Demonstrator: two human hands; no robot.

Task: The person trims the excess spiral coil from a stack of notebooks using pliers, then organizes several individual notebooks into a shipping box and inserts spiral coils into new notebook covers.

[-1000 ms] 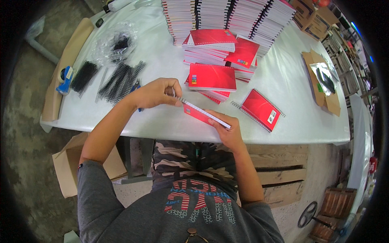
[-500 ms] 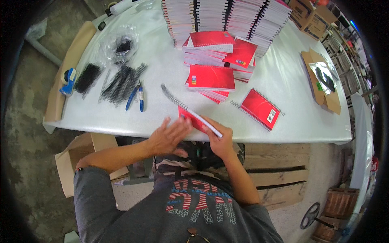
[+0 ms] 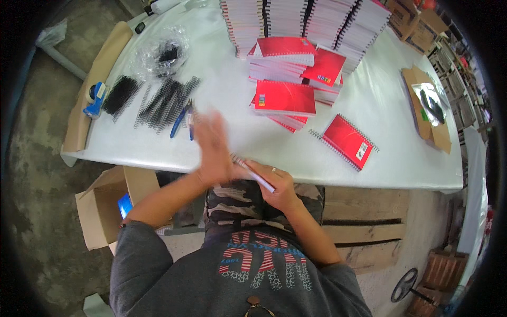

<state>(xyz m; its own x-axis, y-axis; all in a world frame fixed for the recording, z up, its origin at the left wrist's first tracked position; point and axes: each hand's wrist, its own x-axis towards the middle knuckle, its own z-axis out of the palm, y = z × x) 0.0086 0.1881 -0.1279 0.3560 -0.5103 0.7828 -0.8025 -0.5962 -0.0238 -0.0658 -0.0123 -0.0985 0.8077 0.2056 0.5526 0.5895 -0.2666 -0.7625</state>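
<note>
My right hand (image 3: 276, 186) grips a notebook (image 3: 254, 173) held on edge at the table's near edge, its white page block showing. My left hand (image 3: 214, 147) is blurred, fingers spread flat, lying against the notebook's left end and pointing toward the blue-handled pliers (image 3: 182, 118). Several black spiral binding coils (image 3: 165, 100) lie just beyond the pliers. A red spiral-bound notebook (image 3: 349, 141) lies alone to the right.
Stacks of red-covered notebooks (image 3: 284, 98) and tall white stacks (image 3: 296, 18) fill the far middle of the white table (image 3: 132, 145). A plastic bag of coils (image 3: 161, 53), a tape dispenser (image 3: 95, 98), a cardboard tray (image 3: 428, 108), an open box (image 3: 105, 203) on the floor.
The notebook came down from the tabletop to the table's edge near my lap. My left hand left its far end, dropped low, then swung up against the left end.
</note>
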